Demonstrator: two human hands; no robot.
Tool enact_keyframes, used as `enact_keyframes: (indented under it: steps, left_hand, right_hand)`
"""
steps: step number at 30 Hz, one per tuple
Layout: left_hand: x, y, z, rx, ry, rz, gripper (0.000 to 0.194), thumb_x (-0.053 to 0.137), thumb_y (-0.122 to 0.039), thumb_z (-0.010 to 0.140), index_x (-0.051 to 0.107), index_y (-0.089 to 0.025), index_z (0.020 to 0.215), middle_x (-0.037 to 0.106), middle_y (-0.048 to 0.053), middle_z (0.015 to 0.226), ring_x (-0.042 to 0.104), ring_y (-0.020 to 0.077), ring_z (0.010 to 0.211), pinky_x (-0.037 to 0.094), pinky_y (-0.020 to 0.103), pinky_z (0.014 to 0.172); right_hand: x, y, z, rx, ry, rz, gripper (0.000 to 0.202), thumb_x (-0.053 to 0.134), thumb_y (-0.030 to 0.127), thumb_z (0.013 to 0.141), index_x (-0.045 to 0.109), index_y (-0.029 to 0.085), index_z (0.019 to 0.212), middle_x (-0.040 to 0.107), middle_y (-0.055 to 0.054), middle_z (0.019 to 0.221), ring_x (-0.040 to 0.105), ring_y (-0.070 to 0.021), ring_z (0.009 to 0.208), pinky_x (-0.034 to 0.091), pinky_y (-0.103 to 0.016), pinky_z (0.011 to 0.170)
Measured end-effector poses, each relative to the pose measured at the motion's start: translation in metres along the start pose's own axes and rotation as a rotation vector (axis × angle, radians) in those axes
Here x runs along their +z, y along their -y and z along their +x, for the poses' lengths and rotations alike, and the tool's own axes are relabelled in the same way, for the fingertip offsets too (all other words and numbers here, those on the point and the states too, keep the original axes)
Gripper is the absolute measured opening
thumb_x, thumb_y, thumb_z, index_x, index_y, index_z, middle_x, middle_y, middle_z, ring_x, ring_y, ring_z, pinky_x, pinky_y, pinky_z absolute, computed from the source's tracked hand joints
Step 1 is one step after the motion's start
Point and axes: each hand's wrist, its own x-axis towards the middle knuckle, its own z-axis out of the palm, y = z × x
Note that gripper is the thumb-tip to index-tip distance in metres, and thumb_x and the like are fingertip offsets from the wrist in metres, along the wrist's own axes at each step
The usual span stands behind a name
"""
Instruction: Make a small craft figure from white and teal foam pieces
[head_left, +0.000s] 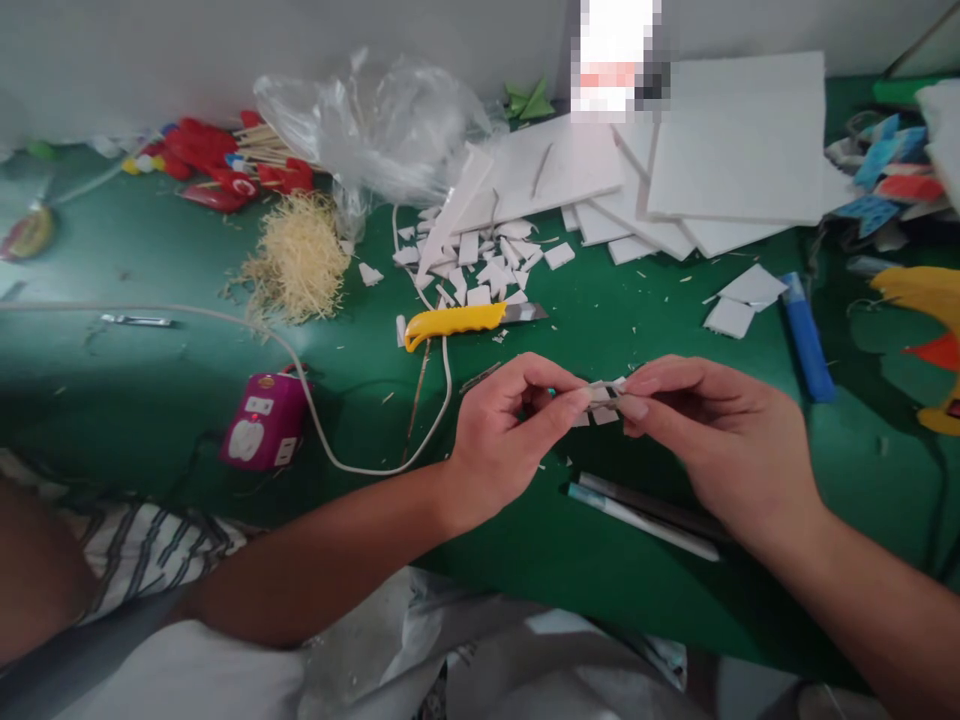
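Note:
Between my two hands, over the green table, is a small white piece of foam board (606, 413), with thin dark gaps or lines across it. My left hand (510, 425) pinches its left side between thumb and forefinger. At its right side my right hand (712, 430) closes thumb and fingers the same way. The fingertips cover part of the piece, so its full shape is hidden. Beyond the left hand lies a yellow utility knife (457, 322) with its blade out to the right. A white pen (645, 520) with a light blue end rests below the hands.
White foam boards (739, 140) are stacked at the back right, near foam scraps (495, 260). A clear plastic bag (382, 130), a straw-like bundle (300, 260) and red figures on sticks (217, 160) stand left. A white cable (330, 450) loops past a purple power adapter (266, 420). A blue knife-like tool (808, 340) lies right.

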Motion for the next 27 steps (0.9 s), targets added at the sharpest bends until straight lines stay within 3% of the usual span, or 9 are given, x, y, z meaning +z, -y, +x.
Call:
enact_keyframes:
  steps: [6,10,16,24,27]
  left_hand:
    - [-0.0005,0.0035,-0.0006,0.034,0.061,0.071,0.006,0.072,-0.022,0.088,0.071,-0.019,0.083,0.074,0.003,0.088,0.062,0.0101,0.071,0.05,0.021,0.061]
    - [0.0007,0.0041,-0.0022,-0.002,0.124,0.08,0.004,0.073,-0.021,0.087,0.072,-0.019,0.084,0.079,0.005,0.105,0.06,0.0076,0.064,0.048,0.019,0.055]
    - [0.004,0.0038,-0.0052,-0.097,0.129,0.056,0.006,0.076,-0.023,0.083,0.071,-0.019,0.083,0.074,-0.001,0.075,0.05,0.0052,0.05,0.042,0.017,0.046]
    - [0.0026,0.0039,-0.0028,-0.167,0.184,-0.081,0.009,0.077,-0.023,0.082,0.07,-0.018,0.084,0.075,0.001,0.073,0.066,0.0101,0.06,0.052,0.018,0.053]
    - [0.0022,0.0022,-0.0027,-0.168,0.2,-0.068,0.007,0.076,-0.023,0.083,0.07,-0.018,0.083,0.072,-0.001,0.068,0.064,0.009,0.055,0.051,0.018,0.051]
  right_hand:
    - [0.0003,-0.0024,-0.0004,0.02,0.076,0.104,0.017,0.087,0.038,0.074,0.075,0.026,0.074,0.076,0.001,0.075,0.067,-0.0107,0.058,0.061,-0.024,0.057]
    - [-0.001,-0.0026,0.0028,-0.056,0.1,0.106,0.019,0.087,0.042,0.075,0.075,0.028,0.071,0.073,0.0,0.076,0.07,-0.0129,0.072,0.061,-0.025,0.064]
    - [-0.0003,-0.0051,0.0033,-0.041,0.117,0.128,0.014,0.087,0.036,0.075,0.075,0.029,0.07,0.072,0.001,0.075,0.068,-0.0115,0.07,0.059,-0.024,0.064]
    - [-0.0004,-0.0043,0.0035,-0.015,0.149,0.104,0.018,0.088,0.04,0.073,0.075,0.028,0.069,0.073,0.0,0.076,0.068,-0.0135,0.071,0.061,-0.028,0.067]
    - [-0.0007,-0.0049,0.004,-0.031,0.14,0.104,0.019,0.087,0.041,0.074,0.074,0.028,0.07,0.072,0.0,0.075,0.069,-0.0138,0.072,0.061,-0.028,0.067]
